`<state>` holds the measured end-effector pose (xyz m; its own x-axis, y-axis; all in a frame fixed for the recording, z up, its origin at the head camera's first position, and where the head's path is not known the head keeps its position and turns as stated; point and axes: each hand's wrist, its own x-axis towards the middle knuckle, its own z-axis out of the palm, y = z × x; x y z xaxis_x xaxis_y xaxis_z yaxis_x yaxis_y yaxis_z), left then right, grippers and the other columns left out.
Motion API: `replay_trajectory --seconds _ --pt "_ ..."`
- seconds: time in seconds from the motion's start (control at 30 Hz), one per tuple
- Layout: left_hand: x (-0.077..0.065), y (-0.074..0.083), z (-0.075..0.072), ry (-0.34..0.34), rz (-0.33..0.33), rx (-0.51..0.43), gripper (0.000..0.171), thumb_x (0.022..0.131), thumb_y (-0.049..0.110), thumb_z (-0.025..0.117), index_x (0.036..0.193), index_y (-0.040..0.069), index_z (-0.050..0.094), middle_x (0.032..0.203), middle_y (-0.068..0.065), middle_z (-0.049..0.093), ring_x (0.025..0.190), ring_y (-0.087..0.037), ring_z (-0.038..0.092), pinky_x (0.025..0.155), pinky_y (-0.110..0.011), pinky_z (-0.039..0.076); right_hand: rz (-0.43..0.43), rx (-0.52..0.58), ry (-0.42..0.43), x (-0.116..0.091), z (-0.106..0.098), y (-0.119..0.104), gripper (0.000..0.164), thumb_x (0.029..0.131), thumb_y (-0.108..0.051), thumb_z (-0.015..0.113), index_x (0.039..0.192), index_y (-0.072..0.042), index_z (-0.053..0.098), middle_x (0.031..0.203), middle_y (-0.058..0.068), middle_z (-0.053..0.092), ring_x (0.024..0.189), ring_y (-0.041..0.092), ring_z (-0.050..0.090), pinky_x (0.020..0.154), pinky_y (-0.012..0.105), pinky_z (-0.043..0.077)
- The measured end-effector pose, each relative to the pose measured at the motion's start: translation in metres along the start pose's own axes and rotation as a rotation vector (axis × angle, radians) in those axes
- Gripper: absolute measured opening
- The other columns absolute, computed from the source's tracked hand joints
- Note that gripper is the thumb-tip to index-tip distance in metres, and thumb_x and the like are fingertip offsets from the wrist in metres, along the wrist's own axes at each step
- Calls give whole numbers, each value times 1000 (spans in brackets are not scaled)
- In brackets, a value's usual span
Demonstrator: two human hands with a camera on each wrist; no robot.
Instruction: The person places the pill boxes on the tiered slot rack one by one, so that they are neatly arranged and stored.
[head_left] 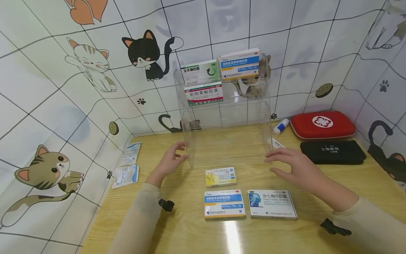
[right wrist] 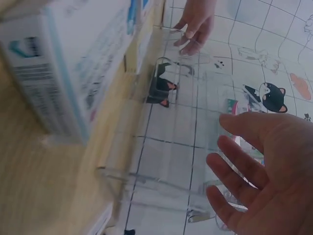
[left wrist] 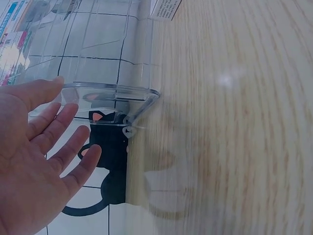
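Note:
A clear acrylic tiered shelf (head_left: 226,116) stands on the wooden table against the wall, with three medicine boxes (head_left: 203,83) on its upper tiers. My left hand (head_left: 172,158) hovers open just left of the shelf's left wall (left wrist: 115,93), fingers straight, holding nothing. My right hand (head_left: 290,164) hovers open beside the shelf's right wall (right wrist: 146,178), also holding nothing. On the table in front lie a yellow box (head_left: 220,176), a blue-striped box (head_left: 224,204) and a white box with a blue head picture (head_left: 272,204).
A red first-aid case (head_left: 321,124) and a black pouch (head_left: 333,152) lie at the right. A small white tube (head_left: 281,126) sits beside the shelf. Flat sachets (head_left: 127,169) lie at the table's left edge. Tiled walls with cat stickers close in the back and sides.

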<state>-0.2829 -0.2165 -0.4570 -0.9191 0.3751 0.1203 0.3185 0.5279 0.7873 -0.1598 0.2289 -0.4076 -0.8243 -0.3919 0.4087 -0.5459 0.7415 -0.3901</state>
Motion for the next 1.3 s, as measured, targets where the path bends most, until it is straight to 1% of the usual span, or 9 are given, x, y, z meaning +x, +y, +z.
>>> replay_trajectory --seconds 0.2,0.37,0.57,0.63,0.7,0.9,1.0,1.13,1.3 --pt "0 1 -3 -17 -23 26 48 103 16 65 146 5 47 147 -17 52 136 -37 50 108 -55 48 98 40 -125 -35 5 18 36 81 -16 89 114 -25 78 120 -4 73 115 26 68 92 52 59" --pt "0 2 -4 -16 -19 41 49 102 12 65 146 4 46 147 -18 52 135 -37 51 108 -56 48 187 78 -199 -56 14 29 35 82 -28 89 114 -27 78 122 -8 72 116 22 67 93 43 60" --pt "3 3 -4 -21 -21 40 48 103 14 65 146 3 46 147 -18 52 136 -37 50 108 -56 48 237 91 -287 -72 15 39 56 77 -57 85 124 -29 72 125 -9 68 106 9 64 87 30 59" --pt "3 3 -4 -23 -29 40 48 103 13 65 146 3 46 148 -19 52 136 -37 50 109 -56 47 243 93 -322 -75 15 40 65 75 -65 82 126 -28 71 125 -10 67 102 5 62 88 31 58" --pt "3 3 -5 -21 -31 44 49 103 12 65 146 3 46 148 -20 51 136 -37 49 109 -57 47 257 95 -358 -77 17 39 70 74 -70 80 129 -27 69 125 -10 67 103 6 62 93 38 58" --pt "4 6 -7 -15 -41 47 50 102 11 65 147 4 45 148 -20 51 136 -36 49 109 -57 47 346 155 -418 -78 17 32 62 76 -63 83 125 -27 70 131 1 67 122 28 62 104 62 50" --pt "4 6 -6 -21 -32 54 49 102 13 65 147 5 45 148 -18 52 136 -36 49 109 -56 48 362 161 -432 -77 16 29 60 77 -57 86 124 -23 69 127 0 68 115 24 63 101 57 54" --pt "3 5 -4 -27 -31 50 50 102 16 66 146 5 46 147 -17 52 136 -36 50 109 -55 48 403 155 -457 -77 14 27 60 75 -54 88 122 -20 69 117 -5 69 102 13 60 91 41 59" --pt "2 4 -3 -23 -47 50 49 102 16 66 146 6 46 147 -16 52 136 -35 50 109 -55 48 421 170 -471 -78 13 25 60 76 -51 88 120 -16 69 116 -4 70 102 14 62 91 40 59"
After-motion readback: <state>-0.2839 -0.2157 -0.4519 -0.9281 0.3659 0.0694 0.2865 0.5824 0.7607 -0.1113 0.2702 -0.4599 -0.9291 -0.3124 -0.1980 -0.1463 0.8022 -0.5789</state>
